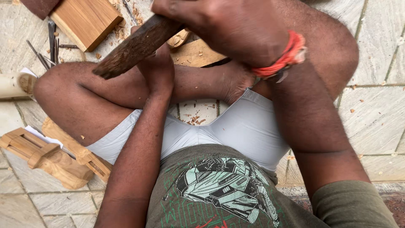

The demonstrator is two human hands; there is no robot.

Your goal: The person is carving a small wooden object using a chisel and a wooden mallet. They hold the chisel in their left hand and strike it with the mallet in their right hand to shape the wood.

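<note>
Landmark: pale carved wood workpiece (195, 52) lying on the grey stone-tile floor (375, 114), just beyond the person's crossed legs.

Far left of it: pale wooden cylinder end (16, 84) at the frame edge. Nearer the person on that side, carved pale-wood bracket pieces (50, 158) lie on the floor beside the thigh, with a white paper scrap (40, 136) tucked against them.

Up-left of the workpiece: row of thin dark metal chisels (50, 46) on the floor, then a rectangular light-brown wooden block (86, 21).

Left hand (157, 69): reaches to the workpiece's near edge, fingers curled over it; what they grip is hidden, so I can't tell if it grips a tool or just steadies the piece.

Right hand (219, 25): clenched around a dark, rough wooden mallet (135, 46), raised directly above the workpiece, head pointing left. Orange thread band (280, 59) on that wrist.

Progress, my read: carving is mid-way. Wood chips (195, 119) scattered under the legs and around the block show material has been removed; the workpiece is mostly hidden by both hands, so how much is left is unclear.

Containers: none in view; the tools lie loose on the floor.
</note>
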